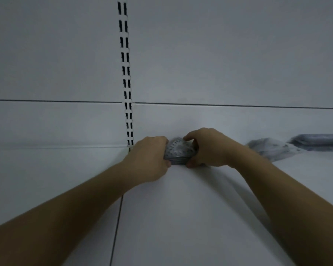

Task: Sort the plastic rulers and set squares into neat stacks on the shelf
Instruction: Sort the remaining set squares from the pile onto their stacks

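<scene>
Near the back of the white shelf (181,217), a small stack of clear plastic pieces (179,150) with printed scales, the top one curved like a protractor, is held between both hands. The left hand (152,156) grips its left end, fingers (162,140) curled over the top. The right hand (208,148) pinches its right end between curled fingers above and thumb below. Well apart to the right lie a loose heap of clear pieces (271,148) and a long stack of rulers (319,141). A slotted upright (126,73) stands left of the hands.
</scene>
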Available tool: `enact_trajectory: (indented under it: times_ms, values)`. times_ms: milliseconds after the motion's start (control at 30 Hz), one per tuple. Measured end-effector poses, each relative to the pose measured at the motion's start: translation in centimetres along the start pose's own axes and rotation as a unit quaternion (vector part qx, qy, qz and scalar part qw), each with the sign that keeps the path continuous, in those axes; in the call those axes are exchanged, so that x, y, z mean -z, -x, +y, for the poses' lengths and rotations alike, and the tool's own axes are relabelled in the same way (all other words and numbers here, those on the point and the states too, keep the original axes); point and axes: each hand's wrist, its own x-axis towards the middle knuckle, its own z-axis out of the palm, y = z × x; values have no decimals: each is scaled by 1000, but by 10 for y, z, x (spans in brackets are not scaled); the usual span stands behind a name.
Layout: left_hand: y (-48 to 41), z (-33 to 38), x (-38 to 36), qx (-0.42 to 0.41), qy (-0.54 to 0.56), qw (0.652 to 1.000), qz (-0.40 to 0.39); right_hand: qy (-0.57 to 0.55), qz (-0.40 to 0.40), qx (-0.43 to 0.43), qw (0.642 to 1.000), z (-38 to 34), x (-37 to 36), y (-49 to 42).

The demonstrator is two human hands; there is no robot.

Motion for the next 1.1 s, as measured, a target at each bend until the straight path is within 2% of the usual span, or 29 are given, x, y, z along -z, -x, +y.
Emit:
enact_trajectory:
  times_ms: [367,567,900,1100]
  values:
    - [-2,-4,5,33,56,996,-61,-164,-66,-52,983,4,-1,-3]
    - [2,-2,-1,12,-27,999,-42,-181,-76,-67,978,-1,-4,-5]
    - [4,-6,2,13,-14,999,-46,-192,-68,-69,977,-8,-11,-5]
    - [9,-1,1,6,4,1000,-30,-163,-14,-42,986,-17,-13,-1]
